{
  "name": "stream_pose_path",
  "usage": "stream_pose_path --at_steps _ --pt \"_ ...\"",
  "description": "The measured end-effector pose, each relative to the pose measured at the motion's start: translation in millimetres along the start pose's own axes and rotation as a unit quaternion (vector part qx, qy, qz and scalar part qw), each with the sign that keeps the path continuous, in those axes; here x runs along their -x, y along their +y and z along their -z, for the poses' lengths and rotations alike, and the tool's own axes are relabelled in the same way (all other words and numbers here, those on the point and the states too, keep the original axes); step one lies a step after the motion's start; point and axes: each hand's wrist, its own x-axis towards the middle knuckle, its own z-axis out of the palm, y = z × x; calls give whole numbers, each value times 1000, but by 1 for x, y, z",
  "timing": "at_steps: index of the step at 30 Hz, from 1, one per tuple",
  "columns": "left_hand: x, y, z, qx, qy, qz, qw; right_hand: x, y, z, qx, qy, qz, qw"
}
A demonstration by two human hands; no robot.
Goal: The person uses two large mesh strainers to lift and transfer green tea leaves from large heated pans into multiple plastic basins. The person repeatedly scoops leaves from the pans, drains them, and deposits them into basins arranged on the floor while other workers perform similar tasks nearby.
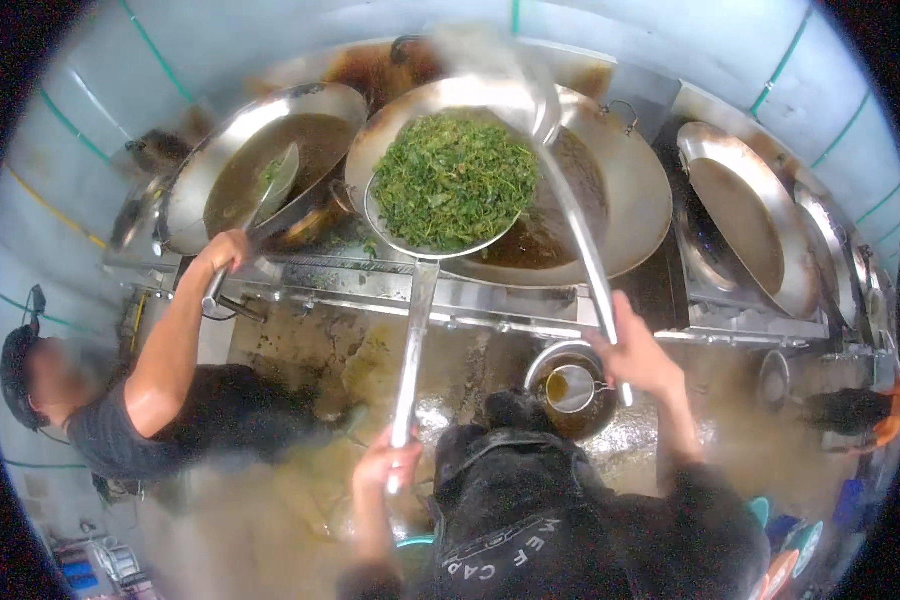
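Observation:
My left hand [388, 462] is closed around the long metal handle of a round strainer [422, 310]. Heaped in the strainer is a mound of chopped, fried-looking green leaves [455, 180]. It hangs over the left side of a large wok [630, 225] of dark oil. In my right hand [638, 350] is the handle of a long metal ladle [582, 235]. The ladle reaches up across the wok, and its head is smeared by motion above the far rim, so I cannot tell whether it holds anything.
To the left, a co-worker [170, 410] holds a ladle [278, 185] over another wok [195, 205] of dark liquid. More woks [745, 150] line the right side. Below the metal stove edge [530, 325], a round pot [595, 425] holds a smaller metal vessel. The floor [320, 370] looks wet.

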Motion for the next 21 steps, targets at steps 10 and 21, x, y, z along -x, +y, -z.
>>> stream_pose_path --at_steps 10,21 --pt "-7 -4 -13 12 11 -3 1000 5 54 -72 -39 40 -6 998" --pt "-20 -24 -12 6 6 -51 999 36 35 32 -352 31 -67 933"
